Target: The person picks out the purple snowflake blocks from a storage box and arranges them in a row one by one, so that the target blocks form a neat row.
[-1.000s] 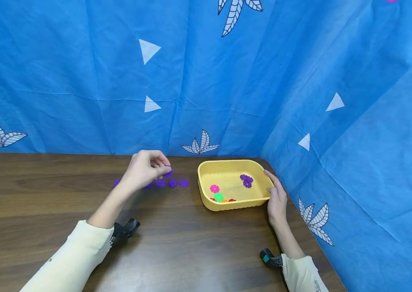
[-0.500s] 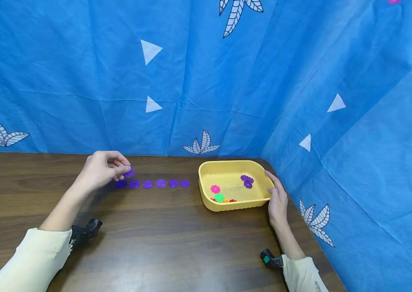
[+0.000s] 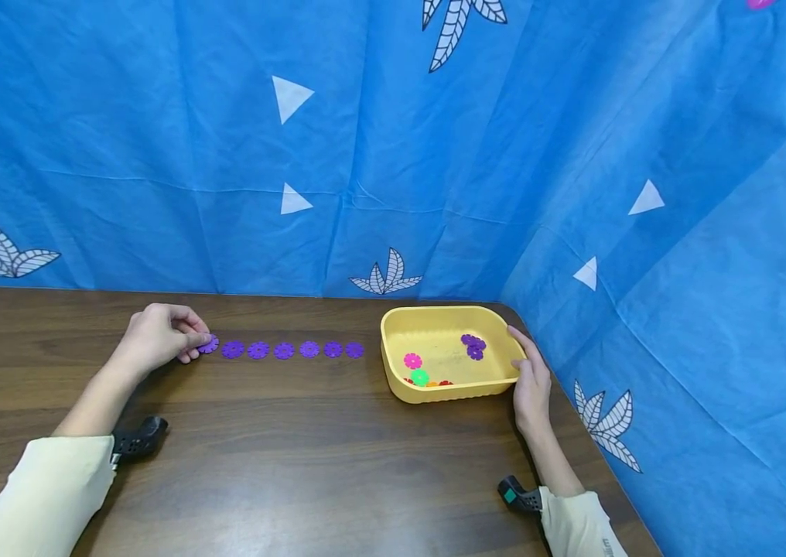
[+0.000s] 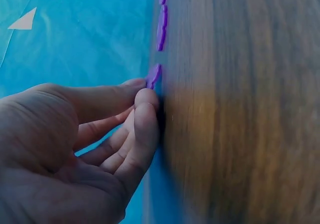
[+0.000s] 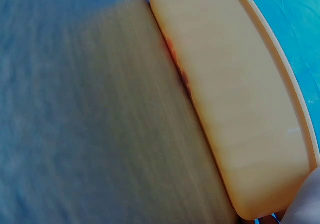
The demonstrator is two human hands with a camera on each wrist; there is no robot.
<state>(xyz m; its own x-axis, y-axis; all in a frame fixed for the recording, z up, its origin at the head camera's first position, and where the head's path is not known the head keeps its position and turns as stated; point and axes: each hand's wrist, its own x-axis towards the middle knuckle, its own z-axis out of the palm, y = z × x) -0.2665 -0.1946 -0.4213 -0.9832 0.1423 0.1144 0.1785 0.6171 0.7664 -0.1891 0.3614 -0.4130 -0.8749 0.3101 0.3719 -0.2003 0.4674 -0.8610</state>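
At the left end of a row of purple snowflake discs, my left hand pinches one purple snowflake disc between thumb and fingertips, low at the tabletop. In the left wrist view that pinched disc tilts slightly beside the others; whether it touches the wood is unclear. My right hand grips the right end of a yellow plastic basket, thumb over the rim. Inside lie a few purple discs, a pink disc, a green disc, and red and orange ones partly hidden by the near wall.
The brown wooden table meets a blue patterned curtain at the back and right. The basket stands right of the disc row, near the table's right edge. Black wrist cameras sit on both forearms.
My left hand has carried its purple disc leftward past the row, then down to the table at the row's left end. The right hand and basket stay in place.
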